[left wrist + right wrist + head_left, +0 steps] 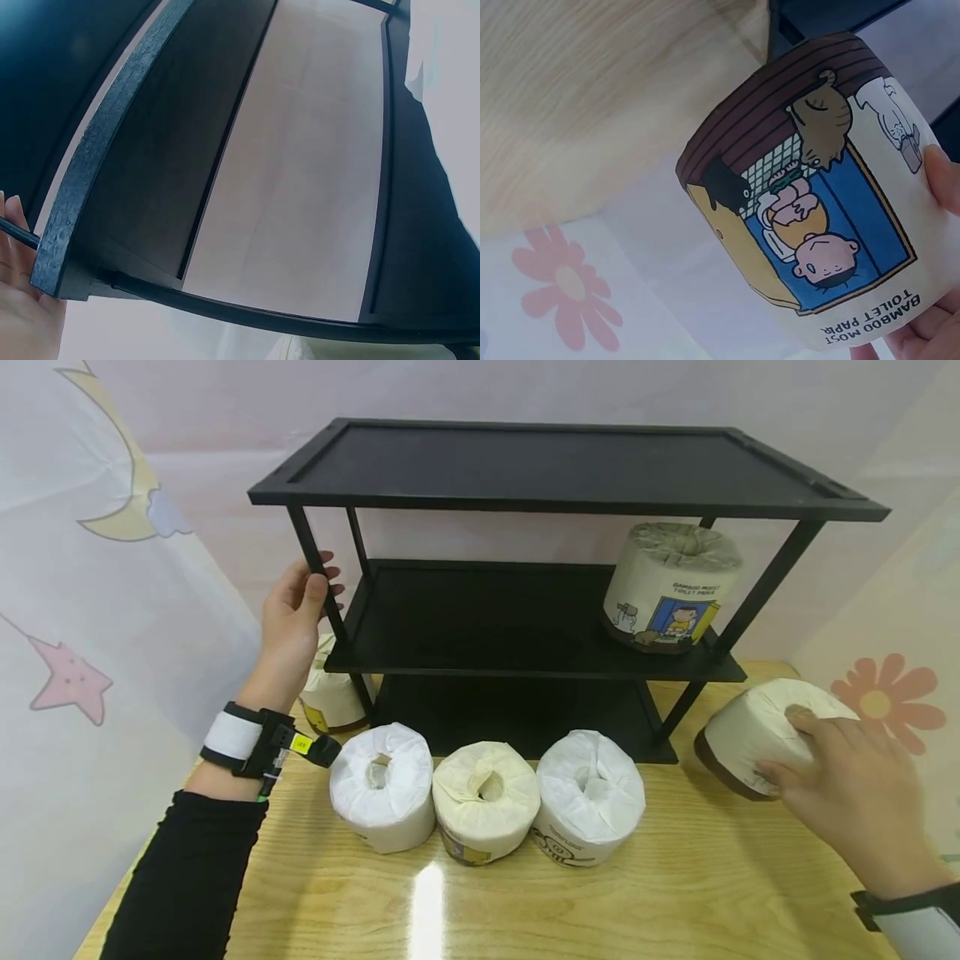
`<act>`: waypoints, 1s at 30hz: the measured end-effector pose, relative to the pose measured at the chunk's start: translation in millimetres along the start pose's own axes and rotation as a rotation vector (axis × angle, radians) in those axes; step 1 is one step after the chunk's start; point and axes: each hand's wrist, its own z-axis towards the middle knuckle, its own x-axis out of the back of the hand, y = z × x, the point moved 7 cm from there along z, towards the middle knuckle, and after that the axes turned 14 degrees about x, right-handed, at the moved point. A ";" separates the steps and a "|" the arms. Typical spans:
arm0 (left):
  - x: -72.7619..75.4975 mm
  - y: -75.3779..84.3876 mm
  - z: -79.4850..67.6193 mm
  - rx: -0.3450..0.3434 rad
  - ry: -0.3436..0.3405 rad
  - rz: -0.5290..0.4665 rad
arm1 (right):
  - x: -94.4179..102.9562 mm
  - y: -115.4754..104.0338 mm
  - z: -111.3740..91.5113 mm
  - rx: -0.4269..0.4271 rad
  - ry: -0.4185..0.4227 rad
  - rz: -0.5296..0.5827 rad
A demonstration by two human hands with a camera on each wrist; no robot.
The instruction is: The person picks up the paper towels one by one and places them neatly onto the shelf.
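At the rack's left side my left hand (296, 602) grips a thin upright post of the black three-tier shelf rack (480, 618), thumb in front and fingers behind. To the right of the rack, my right hand (862, 777) holds a wrapped toilet paper roll (772, 735) by its upper part, tilted. Its printed wrapper (810, 202), with a cartoon figure and cats, shows in the right wrist view. Another wrapped roll (671, 589) stands upright on the middle tier, at the right end. The left wrist view shows mostly the tiers, with part of the left hand at its edge.
A white roll (382, 789), a cream roll (486, 802) and another white roll (590, 797) stand in a row before the rack on the wooden table (540, 902). One more roll (333, 693) is partly hidden behind the rack's left post. Printed cloth (112, 610) hangs around.
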 end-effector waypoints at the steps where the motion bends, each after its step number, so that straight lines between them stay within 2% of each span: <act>1: 0.3 -0.1 -0.2 0.001 0.001 0.004 | 2.8 -2.0 -1.4 0.006 0.014 -0.001; 7: 1.4 -1.1 -1.7 -0.002 0.004 0.016 | 22.3 -21.5 -5.9 0.098 0.161 -0.016; 15: 0.3 -0.8 -1.3 -0.005 0.008 0.008 | 44.0 -37.7 -3.7 0.123 0.214 -0.002; 25: 0.8 -0.9 -0.7 0.006 0.015 -0.003 | 70.9 -68.2 0.3 0.215 0.454 0.054; 30: 0.1 -1.2 -0.8 0.007 0.007 -0.023 | 82.4 -88.9 4.8 0.260 0.519 0.073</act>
